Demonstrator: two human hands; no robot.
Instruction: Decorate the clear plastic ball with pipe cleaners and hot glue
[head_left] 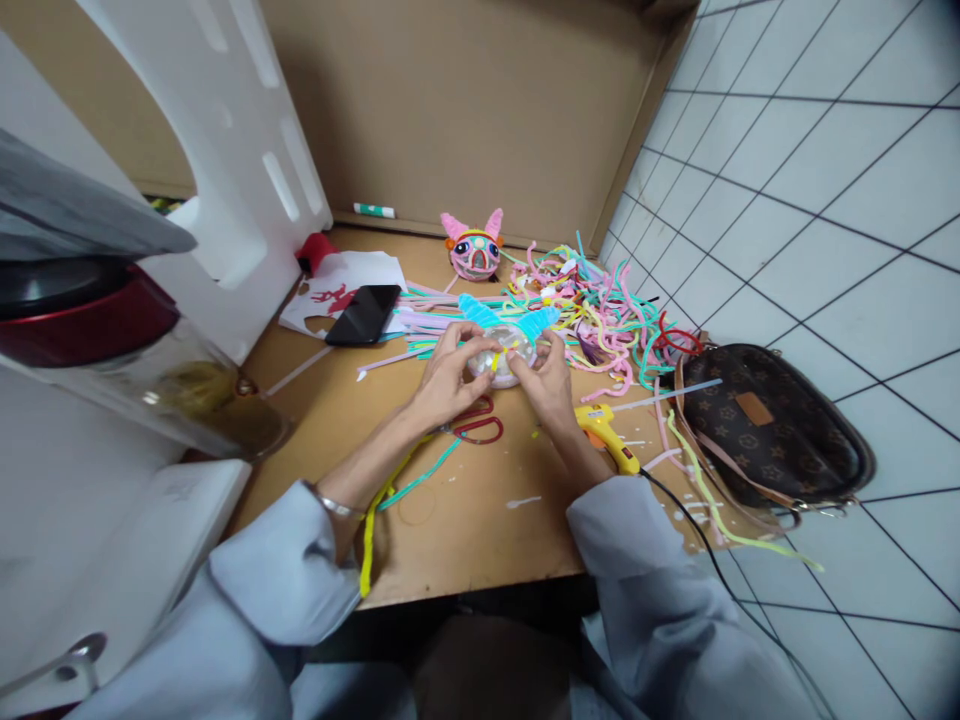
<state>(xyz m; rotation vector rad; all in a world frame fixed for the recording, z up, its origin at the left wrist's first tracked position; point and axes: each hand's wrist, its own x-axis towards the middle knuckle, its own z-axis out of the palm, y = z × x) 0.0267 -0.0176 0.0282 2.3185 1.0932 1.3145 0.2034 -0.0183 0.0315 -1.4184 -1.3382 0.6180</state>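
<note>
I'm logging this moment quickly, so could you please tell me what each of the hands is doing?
Left hand: closed on the clear round piece.
Right hand: closed on the same piece.

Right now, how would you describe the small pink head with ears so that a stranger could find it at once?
Start at the brown cardboard wall behind the wooden table. Just before its lower edge, beyond both hands, stands the pink head. Unlike the loose pipe cleaners beside it, it is a finished round face with two pointed ears.
</note>
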